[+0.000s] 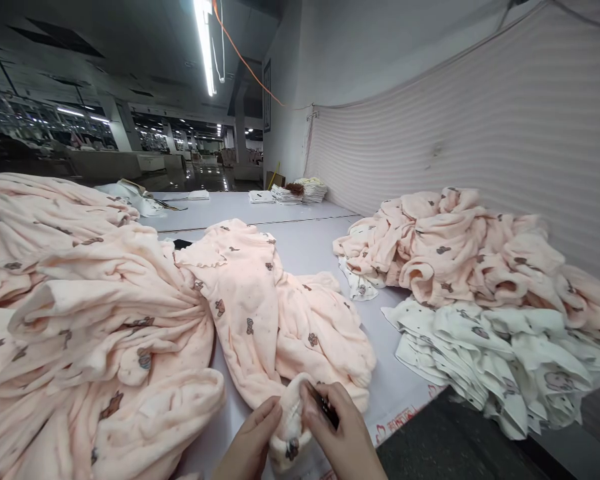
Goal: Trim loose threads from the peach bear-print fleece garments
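Observation:
A pale pink fleece garment (250,313) with small printed brown figures lies in front of me, one sleeve stretched toward me. My left hand (255,430) grips the left side of its cuff (293,407), thumb on top. On the cuff's right side, my right hand (343,433) is closed around small dark thread snips (326,408), their blades mostly hidden by the fingers. The right fingertips also touch the cuff's edge. The cuff opening faces up between both hands.
Pink garments are heaped at the left (105,320). Another pink pile (455,247) and white printed fabric pieces (495,360) lie at the right, hanging over the table's edge. Folded white stacks (313,190) sit at the back of the table (310,240). A striped cloth (460,133) covers the wall.

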A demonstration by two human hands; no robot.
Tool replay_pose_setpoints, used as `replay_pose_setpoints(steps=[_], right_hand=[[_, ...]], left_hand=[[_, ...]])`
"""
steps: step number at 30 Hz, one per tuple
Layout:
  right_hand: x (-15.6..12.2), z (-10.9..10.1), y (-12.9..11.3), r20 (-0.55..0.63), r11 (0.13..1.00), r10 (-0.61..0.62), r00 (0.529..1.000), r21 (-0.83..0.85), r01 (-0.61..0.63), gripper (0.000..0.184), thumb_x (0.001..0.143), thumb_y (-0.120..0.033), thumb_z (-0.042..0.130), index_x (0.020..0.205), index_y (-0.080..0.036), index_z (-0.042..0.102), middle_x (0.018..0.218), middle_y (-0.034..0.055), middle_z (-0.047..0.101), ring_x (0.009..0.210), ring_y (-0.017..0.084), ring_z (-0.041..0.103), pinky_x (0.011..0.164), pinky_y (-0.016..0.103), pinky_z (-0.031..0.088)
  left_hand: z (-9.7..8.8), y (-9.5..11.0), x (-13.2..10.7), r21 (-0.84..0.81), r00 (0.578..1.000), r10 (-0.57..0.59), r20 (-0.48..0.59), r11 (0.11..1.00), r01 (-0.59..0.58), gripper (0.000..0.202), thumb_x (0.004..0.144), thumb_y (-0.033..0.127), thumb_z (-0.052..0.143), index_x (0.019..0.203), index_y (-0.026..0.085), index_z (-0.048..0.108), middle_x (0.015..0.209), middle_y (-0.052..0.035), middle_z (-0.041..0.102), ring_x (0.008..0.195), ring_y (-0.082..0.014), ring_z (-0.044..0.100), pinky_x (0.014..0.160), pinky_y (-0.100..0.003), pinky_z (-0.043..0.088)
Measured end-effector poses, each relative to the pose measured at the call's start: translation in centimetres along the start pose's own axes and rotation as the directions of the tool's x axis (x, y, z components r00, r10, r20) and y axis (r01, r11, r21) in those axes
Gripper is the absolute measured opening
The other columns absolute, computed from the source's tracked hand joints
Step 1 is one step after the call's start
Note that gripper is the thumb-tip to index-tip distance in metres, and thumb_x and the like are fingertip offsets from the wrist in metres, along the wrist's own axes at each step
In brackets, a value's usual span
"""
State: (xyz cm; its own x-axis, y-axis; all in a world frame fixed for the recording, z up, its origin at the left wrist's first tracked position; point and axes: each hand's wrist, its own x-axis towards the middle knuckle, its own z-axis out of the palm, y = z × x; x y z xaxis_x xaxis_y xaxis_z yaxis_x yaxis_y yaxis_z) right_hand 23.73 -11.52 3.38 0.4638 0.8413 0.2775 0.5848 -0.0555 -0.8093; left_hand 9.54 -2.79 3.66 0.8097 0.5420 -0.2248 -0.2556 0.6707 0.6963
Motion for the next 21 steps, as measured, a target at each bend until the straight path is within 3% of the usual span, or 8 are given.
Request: replay_pose_setpoints(steps=[3, 9, 14, 16, 17, 19, 20, 21], right_hand=[[-1.0, -0.5, -0.1, 0.065, 0.998, -0.068, 0.996, 0.001, 0.068, 0.032, 0.084, -0.033, 0.054, 0.115, -0.031, 0.062, 0.094, 0.0019, 0.062, 0.086, 0.017, 0.064, 0.073, 0.023, 0.049], [-1.7, -1.1, -0.9, 0.126, 0.983, -0.063, 0.990, -0.163, 0.083, 0.031, 0.087, -0.027, 0.051, 0.114, -0.031, 0.064, 0.094, 0.0013, 0.064, 0.085, 0.016, 0.066, 0.072, 0.020, 0.050], [-1.8, -1.6, -1.0, 0.194, 0.982, -0.083, 0.978, -0.149, 0.114, 0.032, 0.085, -0.025, 0.054, 0.115, -0.028, 0.063, 0.093, 0.0021, 0.064, 0.082, 0.016, 0.066, 0.071, 0.020, 0.050], [-2.0, -1.8, -0.1, 0.158, 0.988, -0.107, 0.982, -0.095, 0.123, 0.025, 0.088, -0.028, 0.049, 0.107, -0.028, 0.066, 0.089, 0.0022, 0.064, 0.082, 0.016, 0.065, 0.072, 0.020, 0.050], [-2.1, -1.9, 0.7, 0.125, 0.990, -0.106, 0.986, -0.084, 0.117, 0.024, 0.088, -0.030, 0.050, 0.107, -0.028, 0.065, 0.091, 0.0025, 0.064, 0.085, 0.017, 0.065, 0.073, 0.021, 0.050], [-2.2, -2.3, 2.8, 0.017, 0.984, -0.062, 0.998, -0.166, 0.063, 0.032, 0.084, -0.030, 0.053, 0.115, -0.028, 0.059, 0.099, 0.0043, 0.063, 0.088, 0.020, 0.064, 0.071, 0.025, 0.050], [-2.1, -2.5, 3.9, -0.045, 0.970, -0.022, 0.999, -0.243, 0.010, 0.036, 0.081, -0.028, 0.054, 0.117, -0.028, 0.058, 0.101, 0.0052, 0.062, 0.084, 0.021, 0.064, 0.067, 0.026, 0.050], [-2.0, -2.7, 5.1, -0.094, 0.949, 0.018, 0.995, -0.311, -0.046, 0.037, 0.080, -0.025, 0.053, 0.117, -0.028, 0.058, 0.101, 0.0059, 0.061, 0.077, 0.021, 0.064, 0.062, 0.027, 0.049]], left_hand=[[-0.5, -0.3, 0.0, -0.081, 0.999, -0.029, 0.045, 0.996, 0.033, 0.028, 0.078, 0.033, 0.069, 0.098, 0.014, 0.072, 0.091, -0.0096, 0.073, 0.093, -0.0248, 0.064, 0.091, -0.036, 0.043], [-0.1, -0.4, -0.1, -0.079, 0.989, -0.060, 0.132, 0.994, 0.071, 0.034, 0.080, 0.037, 0.065, 0.102, 0.012, 0.071, 0.094, -0.0128, 0.071, 0.091, -0.0265, 0.063, 0.091, -0.039, 0.043], [0.1, -0.5, -0.4, 0.060, 0.991, -0.103, 0.088, 0.993, 0.098, 0.039, 0.076, 0.044, 0.064, 0.100, 0.014, 0.070, 0.089, -0.0109, 0.069, 0.087, -0.0256, 0.061, 0.090, -0.040, 0.042], [-0.7, 0.3, -1.1, 0.268, 0.999, -0.033, -0.010, 0.963, 0.035, 0.034, 0.074, 0.046, 0.063, 0.088, 0.017, 0.072, 0.087, -0.0093, 0.067, 0.087, -0.0256, 0.060, 0.091, -0.040, 0.041], [-1.3, 1.0, -1.5, 0.429, 0.997, 0.059, -0.057, 0.903, -0.029, 0.031, 0.073, 0.047, 0.063, 0.079, 0.018, 0.071, 0.092, -0.0093, 0.067, 0.092, -0.0264, 0.058, 0.094, -0.040, 0.039], [-2.8, 2.5, -2.6, 0.746, 0.970, 0.239, -0.048, 0.655, -0.125, 0.029, 0.071, 0.048, 0.063, 0.065, 0.020, 0.068, 0.106, -0.0088, 0.065, 0.104, -0.0284, 0.054, 0.098, -0.037, 0.036], [-3.5, 3.2, -3.1, 0.844, 0.974, 0.225, 0.000, 0.523, -0.120, 0.030, 0.071, 0.049, 0.061, 0.063, 0.021, 0.067, 0.109, -0.0082, 0.066, 0.104, -0.0290, 0.053, 0.095, -0.035, 0.038], [-4.1, 3.8, -3.5, 0.907, 0.993, 0.116, 0.037, 0.414, -0.082, 0.030, 0.071, 0.049, 0.058, 0.066, 0.022, 0.068, 0.103, -0.0070, 0.068, 0.098, -0.0281, 0.057, 0.088, -0.033, 0.043]])
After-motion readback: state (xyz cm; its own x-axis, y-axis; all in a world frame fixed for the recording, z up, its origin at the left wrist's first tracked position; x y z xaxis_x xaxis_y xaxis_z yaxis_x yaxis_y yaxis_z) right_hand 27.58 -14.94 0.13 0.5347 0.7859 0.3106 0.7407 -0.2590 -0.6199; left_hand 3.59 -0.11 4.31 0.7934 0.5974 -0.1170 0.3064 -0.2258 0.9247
